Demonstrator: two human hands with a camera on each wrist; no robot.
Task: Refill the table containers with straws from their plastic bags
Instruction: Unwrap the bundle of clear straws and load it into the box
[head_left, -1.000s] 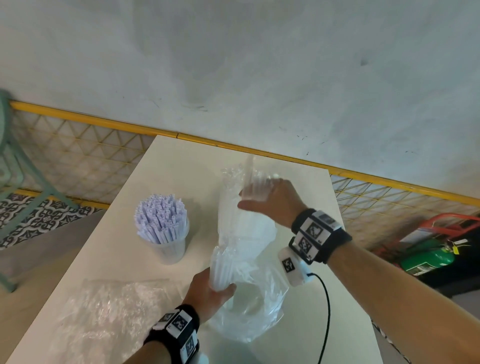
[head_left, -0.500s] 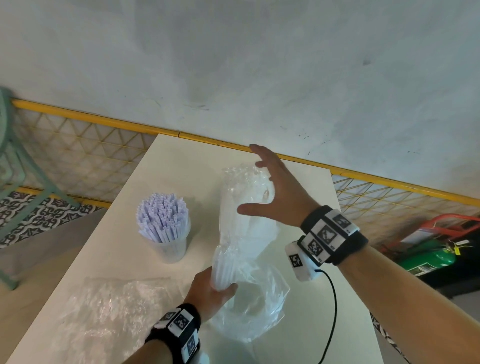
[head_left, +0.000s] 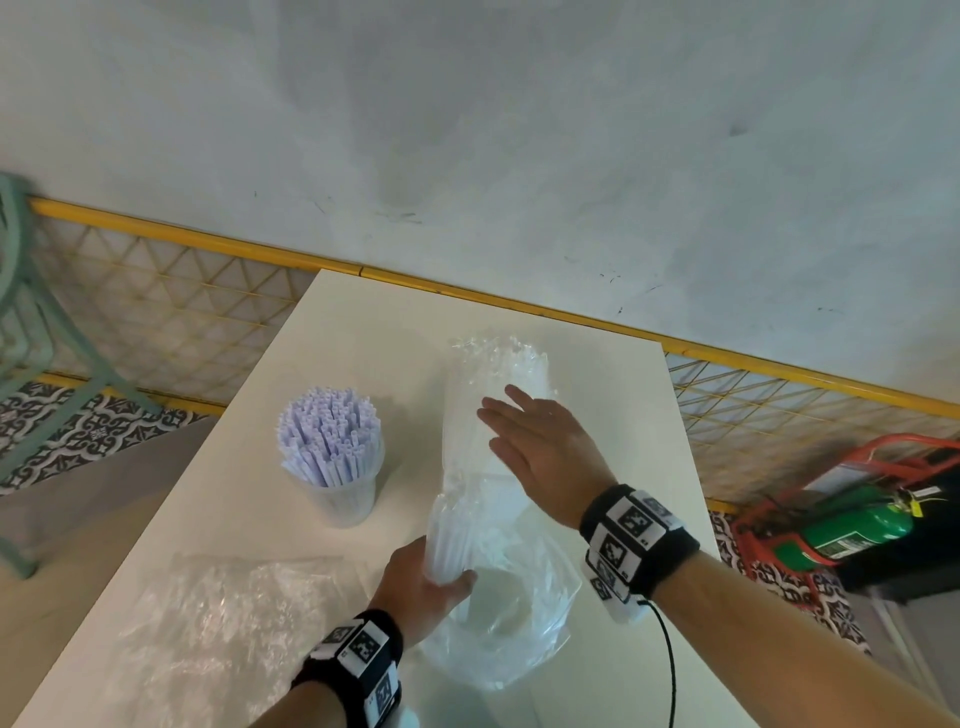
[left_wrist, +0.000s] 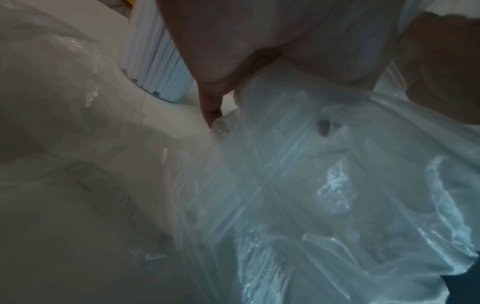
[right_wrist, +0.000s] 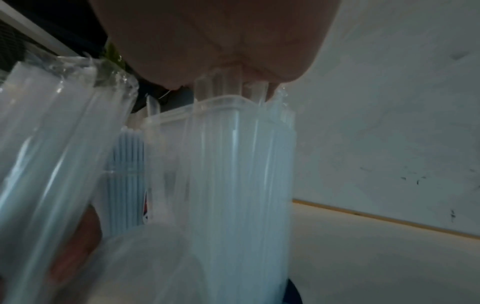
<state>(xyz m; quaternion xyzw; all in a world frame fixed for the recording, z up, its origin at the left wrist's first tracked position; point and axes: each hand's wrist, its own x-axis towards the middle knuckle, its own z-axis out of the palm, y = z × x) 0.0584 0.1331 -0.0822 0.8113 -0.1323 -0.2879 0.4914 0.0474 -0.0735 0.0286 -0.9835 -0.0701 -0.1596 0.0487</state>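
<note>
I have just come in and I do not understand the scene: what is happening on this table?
A person is refilling straw containers. The right hand lies flat on the clear straws standing in a translucent container. The left hand grips more clear straws inside a plastic bag. A round cup already holds lilac straws. Another bag lies on the table.

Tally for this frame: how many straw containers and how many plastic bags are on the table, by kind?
Translucent plastic straw containers: 2, the lavender-straw container and the clear-straw container under the right hand
Clear plastic bags: 2, the crumpled bag lying flat and the straw bag gripped by the left hand
Total: 4
</note>
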